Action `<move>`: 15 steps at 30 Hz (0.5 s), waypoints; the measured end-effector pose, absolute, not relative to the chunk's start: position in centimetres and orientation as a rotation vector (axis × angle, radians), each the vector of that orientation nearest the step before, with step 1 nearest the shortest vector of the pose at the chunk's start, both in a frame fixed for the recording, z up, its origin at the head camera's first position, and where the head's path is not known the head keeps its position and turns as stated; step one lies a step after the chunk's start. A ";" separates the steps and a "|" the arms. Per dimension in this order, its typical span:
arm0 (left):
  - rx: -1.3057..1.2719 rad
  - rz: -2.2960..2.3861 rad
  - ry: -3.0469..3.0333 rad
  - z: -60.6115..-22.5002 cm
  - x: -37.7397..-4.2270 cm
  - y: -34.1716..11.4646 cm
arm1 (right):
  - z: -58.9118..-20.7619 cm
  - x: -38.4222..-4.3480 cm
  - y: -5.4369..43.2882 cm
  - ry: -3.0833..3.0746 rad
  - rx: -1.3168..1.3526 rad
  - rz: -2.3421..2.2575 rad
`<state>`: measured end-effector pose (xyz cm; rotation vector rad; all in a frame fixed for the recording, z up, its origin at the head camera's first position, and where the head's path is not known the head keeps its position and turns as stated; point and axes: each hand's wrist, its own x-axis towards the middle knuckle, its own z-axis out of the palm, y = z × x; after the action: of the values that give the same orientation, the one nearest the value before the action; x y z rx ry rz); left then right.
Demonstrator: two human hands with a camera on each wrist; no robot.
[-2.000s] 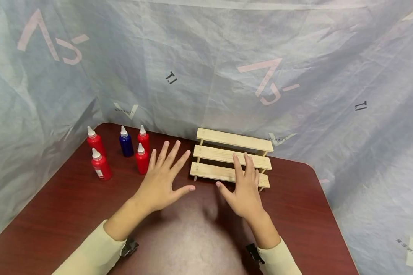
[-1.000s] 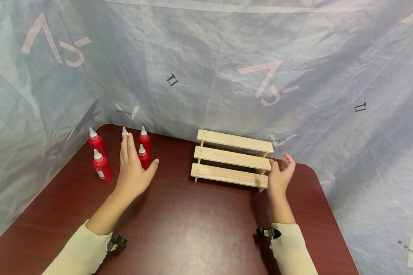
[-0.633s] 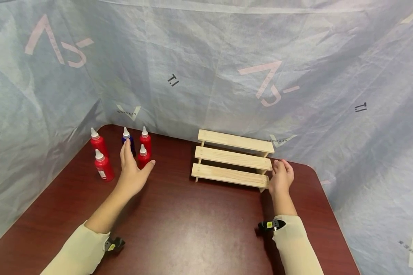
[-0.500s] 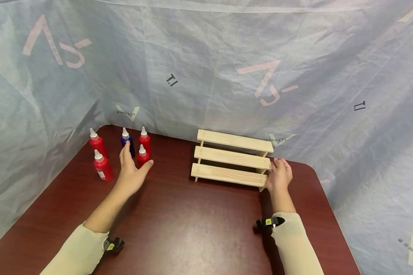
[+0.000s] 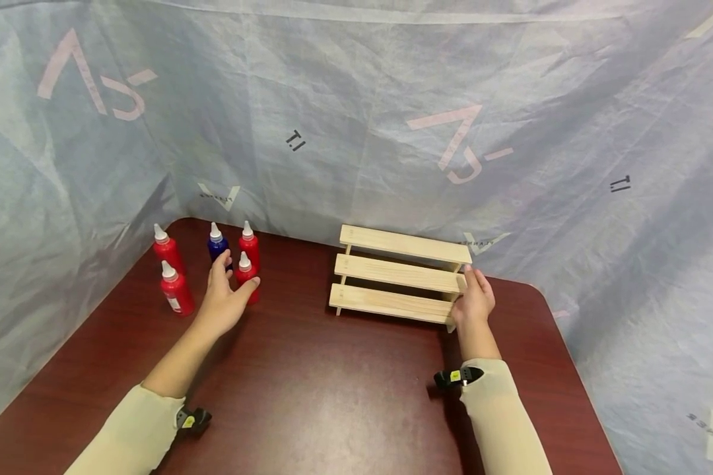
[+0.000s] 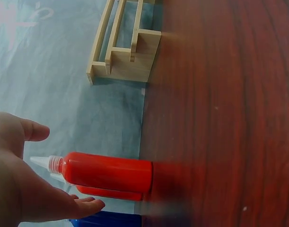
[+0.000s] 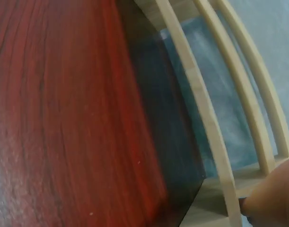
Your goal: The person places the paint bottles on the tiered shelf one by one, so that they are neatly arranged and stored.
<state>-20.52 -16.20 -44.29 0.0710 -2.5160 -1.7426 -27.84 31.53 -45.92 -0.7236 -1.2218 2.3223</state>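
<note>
My left hand (image 5: 222, 300) reaches in at the nearest red squeeze bottle (image 5: 248, 274), its thumb and fingers spread apart. In the left wrist view this bottle (image 6: 109, 172) stands beyond the hand, a second red one partly hidden behind it. The blue squeeze bottle (image 5: 218, 243) is just past the left fingertips. My right hand (image 5: 474, 300) holds the right end of a three-tier wooden display rack (image 5: 401, 270), thumb at the middle plank and fingers along the outer side. Only part of that hand (image 7: 272, 198) shows at the corner of the right wrist view.
Two more red squeeze bottles (image 5: 177, 288) stand upright at the far left of the dark red table (image 5: 333, 396); another red one (image 5: 249, 243) is beside the blue. A grey cloth (image 5: 333, 119) hangs close behind the rack and round both sides.
From spread over the table, my hands have moved apart: the left to the bottles, the right to the rack's right end, shifting left onto it. Rack and bottles stay in place.
</note>
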 end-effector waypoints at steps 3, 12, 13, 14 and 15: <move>0.055 -1.753 -2.496 -44.5 -20.8 -16.4 | -46.3 -27.7 31.5 -1.325 -0.751 2.279; 0.094 -1.690 -2.603 -45.1 -21.4 -16.8 | -47.4 -27.7 31.6 -1.456 -0.731 2.201; 0.099 -1.689 -2.605 -45.1 -21.5 -16.8 | -47.5 -27.8 31.5 -1.465 -0.721 2.188; 0.101 -1.687 -2.603 -45.2 -21.5 -16.9 | -47.6 -27.9 31.5 -1.479 -0.720 2.173; 0.100 -1.682 -2.599 -45.3 -21.6 -17.0 | -47.7 -28.1 31.4 -1.494 -0.712 2.156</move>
<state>-21.60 -16.99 -45.27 0.1002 -2.5990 -1.6820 -28.11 31.43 -47.68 -0.7121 -1.4945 2.1559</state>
